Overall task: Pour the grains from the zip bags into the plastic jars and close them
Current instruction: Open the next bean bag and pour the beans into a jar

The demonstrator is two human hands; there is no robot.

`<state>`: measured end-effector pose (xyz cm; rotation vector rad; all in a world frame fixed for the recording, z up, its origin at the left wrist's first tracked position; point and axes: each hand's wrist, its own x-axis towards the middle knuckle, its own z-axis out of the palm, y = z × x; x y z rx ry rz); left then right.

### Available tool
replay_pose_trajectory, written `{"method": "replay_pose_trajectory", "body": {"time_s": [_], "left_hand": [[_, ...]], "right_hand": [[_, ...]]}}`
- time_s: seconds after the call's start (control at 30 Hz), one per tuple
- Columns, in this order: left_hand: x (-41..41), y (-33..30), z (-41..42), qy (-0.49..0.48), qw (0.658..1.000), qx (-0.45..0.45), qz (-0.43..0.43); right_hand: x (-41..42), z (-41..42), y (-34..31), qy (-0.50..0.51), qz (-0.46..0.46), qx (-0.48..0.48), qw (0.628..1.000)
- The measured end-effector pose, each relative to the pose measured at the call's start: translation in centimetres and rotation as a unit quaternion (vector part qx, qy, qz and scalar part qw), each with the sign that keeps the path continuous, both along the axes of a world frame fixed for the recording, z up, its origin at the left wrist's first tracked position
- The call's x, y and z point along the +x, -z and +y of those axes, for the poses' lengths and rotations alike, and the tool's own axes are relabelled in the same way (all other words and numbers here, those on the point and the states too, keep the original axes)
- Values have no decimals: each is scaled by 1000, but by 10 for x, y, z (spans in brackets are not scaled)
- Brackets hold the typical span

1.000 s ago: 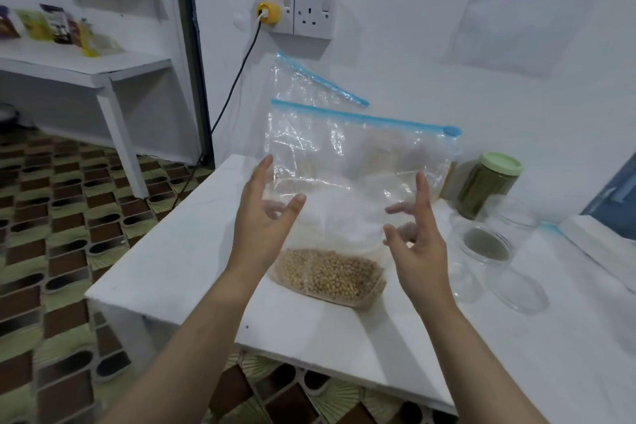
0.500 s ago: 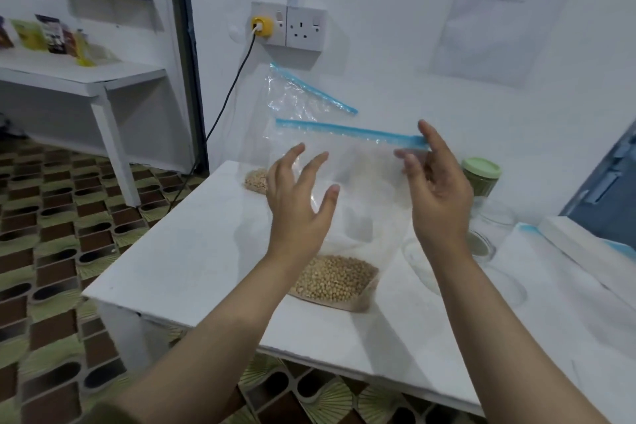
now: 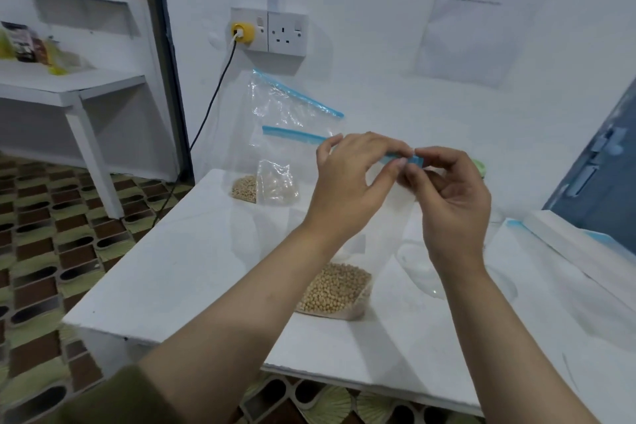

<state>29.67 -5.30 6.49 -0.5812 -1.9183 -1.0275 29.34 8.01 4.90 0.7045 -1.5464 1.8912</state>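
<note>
A clear zip bag (image 3: 335,289) with pale yellow grains in its bottom stands on the white table (image 3: 192,272). Its blue zip strip (image 3: 292,133) runs across at hand height. My left hand (image 3: 354,179) and my right hand (image 3: 447,193) meet at the strip's right end, and both pinch it there with fingertips and thumbs. A second zip bag (image 3: 272,179) with grains leans against the wall behind. A clear jar lid (image 3: 418,268) lies on the table under my right wrist. A green jar lid (image 3: 480,166) peeks out behind my right hand; the jars themselves are hidden.
A wall socket (image 3: 268,31) with a yellow plug and black cable sits above the table's far left corner. A white box (image 3: 581,244) with blue tape lies at the right edge. A white side table (image 3: 69,86) stands to the left over the patterned floor.
Both hands rose from the sides of the bag to its zip strip. They came together at the strip's right end and now pinch it. The camera view shifted left.
</note>
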Motion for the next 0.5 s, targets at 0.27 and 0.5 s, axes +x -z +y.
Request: {"method": "replay_pose_trajectory", "body": {"time_s": [0.27, 0.5], "left_hand": [[-8, -9, 2, 93, 986, 36, -133], [-15, -2, 0, 41, 993, 30, -109]], "right_hand": [[-2, 16, 0, -12, -34, 16, 999], [-12, 16, 2, 11, -46, 24, 999]]}}
